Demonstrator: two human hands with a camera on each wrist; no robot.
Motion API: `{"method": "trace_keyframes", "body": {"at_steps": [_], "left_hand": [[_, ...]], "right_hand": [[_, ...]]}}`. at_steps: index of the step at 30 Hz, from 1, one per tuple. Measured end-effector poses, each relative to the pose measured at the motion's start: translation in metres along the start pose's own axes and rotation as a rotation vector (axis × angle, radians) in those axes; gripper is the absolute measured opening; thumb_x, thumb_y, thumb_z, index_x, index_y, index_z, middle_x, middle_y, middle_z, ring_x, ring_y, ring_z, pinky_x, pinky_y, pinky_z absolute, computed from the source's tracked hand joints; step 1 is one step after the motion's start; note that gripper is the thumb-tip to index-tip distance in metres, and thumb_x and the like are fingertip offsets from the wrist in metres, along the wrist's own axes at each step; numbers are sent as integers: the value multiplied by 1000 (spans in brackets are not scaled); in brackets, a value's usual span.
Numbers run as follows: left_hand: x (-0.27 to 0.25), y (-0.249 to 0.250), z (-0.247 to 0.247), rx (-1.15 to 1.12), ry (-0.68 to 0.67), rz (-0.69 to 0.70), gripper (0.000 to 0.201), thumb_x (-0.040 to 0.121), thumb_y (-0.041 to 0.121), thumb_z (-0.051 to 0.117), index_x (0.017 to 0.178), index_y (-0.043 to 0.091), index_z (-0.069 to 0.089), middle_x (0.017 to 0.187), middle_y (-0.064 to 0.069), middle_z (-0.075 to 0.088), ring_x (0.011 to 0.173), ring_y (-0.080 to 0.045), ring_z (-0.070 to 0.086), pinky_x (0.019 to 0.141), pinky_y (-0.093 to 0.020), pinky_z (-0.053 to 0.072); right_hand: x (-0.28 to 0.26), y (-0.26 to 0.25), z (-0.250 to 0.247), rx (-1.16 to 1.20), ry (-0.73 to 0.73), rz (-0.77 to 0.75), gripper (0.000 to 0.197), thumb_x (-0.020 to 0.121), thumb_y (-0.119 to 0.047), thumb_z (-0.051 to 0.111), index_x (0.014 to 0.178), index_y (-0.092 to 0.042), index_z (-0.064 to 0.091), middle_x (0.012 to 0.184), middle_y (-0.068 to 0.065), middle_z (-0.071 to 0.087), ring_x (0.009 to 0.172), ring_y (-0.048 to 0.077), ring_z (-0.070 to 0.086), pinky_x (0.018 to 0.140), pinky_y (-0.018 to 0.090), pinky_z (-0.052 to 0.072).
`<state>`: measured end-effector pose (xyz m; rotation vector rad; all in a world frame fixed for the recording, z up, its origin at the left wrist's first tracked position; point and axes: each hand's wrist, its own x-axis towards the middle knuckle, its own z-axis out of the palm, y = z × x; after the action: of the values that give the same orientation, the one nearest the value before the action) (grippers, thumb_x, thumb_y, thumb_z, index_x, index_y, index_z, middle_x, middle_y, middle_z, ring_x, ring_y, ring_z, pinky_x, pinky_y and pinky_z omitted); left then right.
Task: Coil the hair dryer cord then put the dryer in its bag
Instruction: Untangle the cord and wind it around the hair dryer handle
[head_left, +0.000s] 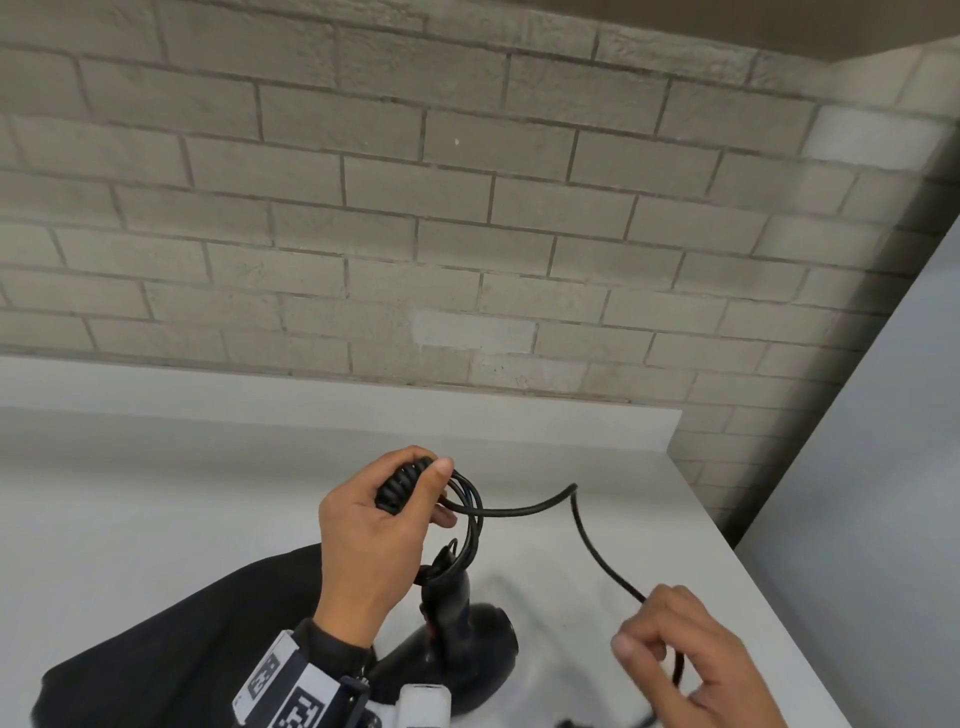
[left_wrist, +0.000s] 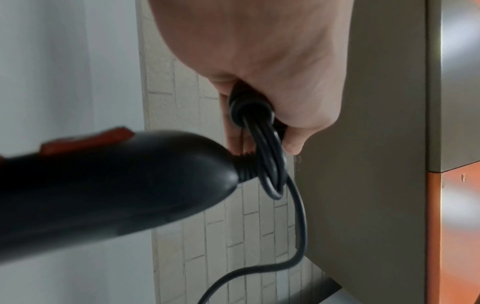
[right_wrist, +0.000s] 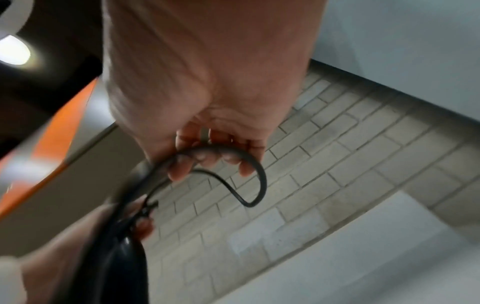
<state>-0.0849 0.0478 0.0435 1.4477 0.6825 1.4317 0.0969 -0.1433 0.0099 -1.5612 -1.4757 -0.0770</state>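
Observation:
The black hair dryer (head_left: 467, 644) hangs low over the white counter (head_left: 156, 493), handle up, with a red switch (left_wrist: 85, 139) on the handle (left_wrist: 103, 195). My left hand (head_left: 374, 530) grips a bundle of coiled cord loops (head_left: 405, 486) above it; the loops (left_wrist: 267, 160) hang from my fist beside the strain relief. The free cord (head_left: 587, 535) arcs right to my right hand (head_left: 685, 654), which pinches it in curled fingers (right_wrist: 207, 156). A black bag (head_left: 182, 634) lies on the counter under my left arm.
A grey brick wall (head_left: 467, 208) rises behind the counter. The counter's right edge (head_left: 753, 571) runs diagonally, with a pale wall panel (head_left: 883, 467) beyond it. Grey and orange cabinet fronts (left_wrist: 454, 185) show in the wrist views.

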Motion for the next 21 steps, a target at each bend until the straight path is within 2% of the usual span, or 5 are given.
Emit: {"method": "trace_keyframes", "body": {"at_steps": [4, 8, 13, 16, 21], "left_hand": [[-2, 1, 5, -5, -35, -4, 20, 77, 31, 74, 84, 13, 75, 64, -8, 69, 54, -27, 70, 70, -55, 60], [-4, 1, 8, 5, -60, 4, 18, 77, 30, 75, 84, 13, 75, 65, -7, 70, 54, -26, 70, 70, -51, 60], [-8, 3, 12, 24, -95, 31, 16, 77, 31, 75, 84, 16, 75, 66, -6, 71, 57, -25, 70, 69, -47, 61], [-8, 3, 10, 38, -101, 46, 14, 76, 29, 75, 84, 17, 76, 68, -5, 72, 57, -23, 71, 69, -47, 61], [-8, 4, 6, 38, -149, 89, 4, 78, 32, 77, 81, 31, 74, 67, -7, 72, 56, -24, 70, 67, -38, 60]], "right_hand": [[-11, 23, 12, -205, -31, -100, 19, 86, -41, 64, 70, -31, 64, 66, -18, 42, 73, -1, 42, 69, 11, 37], [-3, -1, 26, -152, 202, -142, 17, 82, -30, 67, 70, -18, 68, 67, -9, 52, 74, 9, 49, 70, 18, 40], [22, -30, 48, -173, 195, -92, 46, 83, -43, 67, 120, -17, 59, 116, -2, 57, 114, 11, 51, 97, 19, 39], [37, -29, 54, -199, -10, -141, 24, 97, -41, 51, 114, -26, 58, 102, -13, 54, 92, 8, 54, 80, 23, 48], [64, -43, 31, -32, -39, -267, 7, 94, -24, 64, 97, -18, 68, 83, -7, 58, 77, 11, 53, 70, 21, 44]]}}
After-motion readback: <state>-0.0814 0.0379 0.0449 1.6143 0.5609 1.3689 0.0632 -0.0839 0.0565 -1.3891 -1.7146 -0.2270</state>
